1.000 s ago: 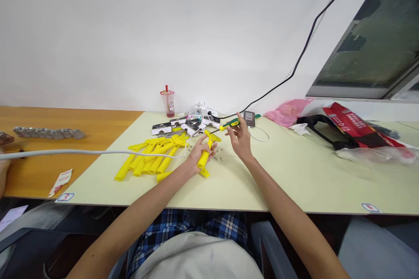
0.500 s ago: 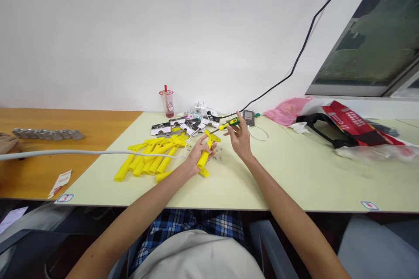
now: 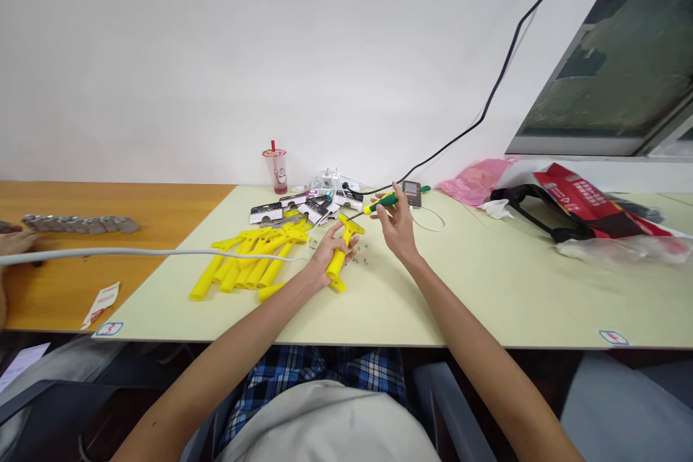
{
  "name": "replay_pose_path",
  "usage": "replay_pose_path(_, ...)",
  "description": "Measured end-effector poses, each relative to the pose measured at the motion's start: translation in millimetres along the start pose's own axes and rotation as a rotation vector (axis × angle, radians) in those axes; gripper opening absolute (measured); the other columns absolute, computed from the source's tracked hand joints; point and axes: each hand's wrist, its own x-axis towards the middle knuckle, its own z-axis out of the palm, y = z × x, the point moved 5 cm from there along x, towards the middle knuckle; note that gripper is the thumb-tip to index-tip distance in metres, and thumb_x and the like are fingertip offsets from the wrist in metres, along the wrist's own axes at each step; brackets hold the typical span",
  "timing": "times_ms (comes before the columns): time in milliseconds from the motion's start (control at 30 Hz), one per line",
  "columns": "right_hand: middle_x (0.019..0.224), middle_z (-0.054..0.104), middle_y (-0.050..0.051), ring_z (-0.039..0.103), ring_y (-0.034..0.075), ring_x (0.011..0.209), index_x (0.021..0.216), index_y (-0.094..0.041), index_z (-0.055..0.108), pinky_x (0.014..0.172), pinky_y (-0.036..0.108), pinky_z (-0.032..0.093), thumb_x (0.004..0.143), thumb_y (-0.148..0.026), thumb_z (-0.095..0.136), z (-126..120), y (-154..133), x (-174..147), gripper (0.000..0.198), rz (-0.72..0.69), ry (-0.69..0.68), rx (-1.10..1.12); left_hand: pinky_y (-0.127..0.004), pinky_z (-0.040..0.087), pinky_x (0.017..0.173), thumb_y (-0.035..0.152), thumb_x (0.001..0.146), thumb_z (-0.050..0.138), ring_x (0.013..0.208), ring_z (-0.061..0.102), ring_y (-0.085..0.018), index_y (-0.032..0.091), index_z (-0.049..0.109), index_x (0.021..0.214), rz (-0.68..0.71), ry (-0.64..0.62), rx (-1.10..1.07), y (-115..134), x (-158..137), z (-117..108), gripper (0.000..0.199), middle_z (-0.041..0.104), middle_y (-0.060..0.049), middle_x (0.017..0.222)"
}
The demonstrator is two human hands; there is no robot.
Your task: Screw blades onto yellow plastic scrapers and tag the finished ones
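Observation:
My left hand (image 3: 325, 257) is closed around a yellow plastic scraper handle (image 3: 336, 260), its wide head tilted up and away from me. In my right hand (image 3: 397, 224) is a screwdriver (image 3: 383, 203) with a green and yellow grip, pinched by the fingertips. The screwdriver's shaft points left and down to the head of the handle; whether a screw sits under the tip is too small to tell. Several small screws (image 3: 364, 260) lie on the table beside my left hand. More yellow handles (image 3: 249, 258) are piled to the left, and one lies partly under my left wrist.
Black and white cards (image 3: 266, 213) lie behind the pile, near a cup with a straw (image 3: 279, 177). A white cable (image 3: 162, 252) crosses from the left. At right are a pink bag (image 3: 472, 184) and a red package (image 3: 577, 201). Another person's hand (image 3: 17, 241) shows far left.
The screwdriver's grip has turned a little in my right fingers, which have shifted slightly. My left hand and the yellow handle stay in place. The other person's hand at far left has moved slightly.

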Motion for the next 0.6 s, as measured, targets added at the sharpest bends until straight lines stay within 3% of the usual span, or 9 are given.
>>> replay_pose_path(67, 0.142, 0.070, 0.011, 0.078, 0.029, 0.118, 0.173, -0.039, 0.039, 0.091, 0.045, 0.074, 0.101, -0.063, 0.074, 1.7, 0.9, -0.2, 0.083, 0.008, -0.011, 0.040, -0.022, 0.055, 0.074, -0.012, 0.057, 0.059, 0.101, 0.077, -0.016, 0.029, 0.045, 0.160, -0.003, 0.009, -0.010, 0.5, -0.7, 0.3, 0.112, 0.074, -0.009, 0.120)
replay_pose_path(200, 0.132, 0.076, 0.011, 0.080, 0.029, 0.109, 0.165, -0.036, 0.045, 0.086, 0.048, 0.076, 0.096, -0.065, 0.080, 0.7, 6.1, 1.9, 0.083, 0.048, 0.017, 0.089, -0.022, 0.055, 0.074, -0.013, 0.057, 0.059, 0.102, 0.077, -0.017, 0.028, 0.045, 0.160, -0.003, 0.016, -0.015, 0.5, -1.8, 1.0, 0.112, 0.074, -0.008, 0.117)
replay_pose_path(333, 0.117, 0.078, 0.008, 0.079, 0.029, 0.108, 0.137, -0.029, 0.065, 0.081, 0.046, 0.076, 0.087, -0.068, 0.087, -2.7, 14.1, 6.2, 0.067, 0.090, 0.047, 0.105, -0.023, 0.055, 0.075, -0.012, 0.057, 0.059, 0.105, 0.077, -0.017, 0.029, 0.047, 0.159, -0.007, 0.001, 0.002, -0.9, -1.1, 1.1, 0.110, 0.074, -0.008, 0.116)
replay_pose_path(433, 0.118, 0.077, 0.008, 0.077, 0.027, 0.102, 0.116, -0.024, 0.073, 0.079, 0.045, 0.077, 0.082, -0.070, 0.090, -3.5, 18.2, 8.4, 0.059, 0.128, 0.053, 0.111, -0.023, 0.055, 0.076, -0.011, 0.057, 0.060, 0.106, 0.077, -0.018, 0.028, 0.048, 0.158, -0.010, -0.013, 0.010, -1.6, -0.4, 1.0, 0.110, 0.074, -0.008, 0.117)
replay_pose_path(600, 0.125, 0.079, 0.008, 0.076, 0.025, 0.103, 0.115, -0.024, 0.079, 0.090, 0.047, 0.074, 0.083, -0.071, 0.088, -0.2, 19.0, 8.3, 0.057, 0.179, 0.000, 0.119, -0.023, 0.055, 0.076, -0.011, 0.057, 0.060, 0.104, 0.077, -0.017, 0.029, 0.048, 0.158, -0.006, -0.007, 0.009, -1.3, -0.2, -0.1, 0.109, 0.074, -0.008, 0.117)
